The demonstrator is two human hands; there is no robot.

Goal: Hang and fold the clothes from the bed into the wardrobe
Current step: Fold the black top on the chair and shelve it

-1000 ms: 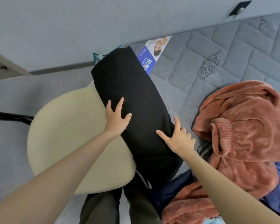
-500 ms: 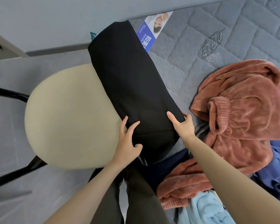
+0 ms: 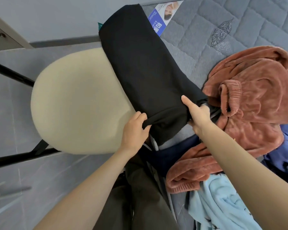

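The left hand [image 3: 135, 128] grips the near left corner of a folded black garment [image 3: 145, 63], its fingers curled round a bunched fold of the cloth. The right hand [image 3: 198, 113] holds the near right corner of the same garment, with the thumb stretched flat on top and the other fingers tucked out of sight beneath the edge. The black garment lies as a long, smooth strip running away from the person. Its left edge overlaps a round cream stool seat [image 3: 76, 103] and the rest lies on the grey quilted bed mattress [image 3: 239, 22]. At the garment's far end a blue and white mattress label [image 3: 158, 20] shows from under its right edge. To the right of the garment, touching its near right corner, a rust-coloured fleece garment [image 3: 256, 97] lies in a crumpled heap with a ribbed cuff turned up. On the near side of the black garment a dark navy garment [image 3: 173, 155] lies partly under the fleece. Nearer still, past the fleece, a light blue garment [image 3: 223, 205] is bunched at the mattress edge. Left of the black garment, beneath the stool seat, black stool legs [image 3: 12, 75] stand on a grey tiled floor [image 3: 7, 130]. The person's dark trousers [image 3: 140, 196] show below the two forearms.
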